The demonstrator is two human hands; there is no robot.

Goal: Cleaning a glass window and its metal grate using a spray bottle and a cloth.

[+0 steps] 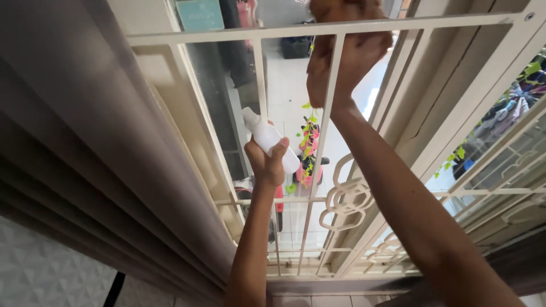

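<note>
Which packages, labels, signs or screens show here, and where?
White spray bottle: held in the left hand, in front of the cream window grille; slim, plain white, no label visible.
Teal rectangular panel: beyond the glass, top centre-left; possibly a sign, too blurred to tell.
No screens in view.

**One bottle, one sign**

A small white plastic spray bottle [267,139], plain and cylindrical, sits tilted just in front of the cream window grille [335,27]. Behind the grille's top-left corner hangs a teal rectangular sign [199,14], partly cut off.
</note>
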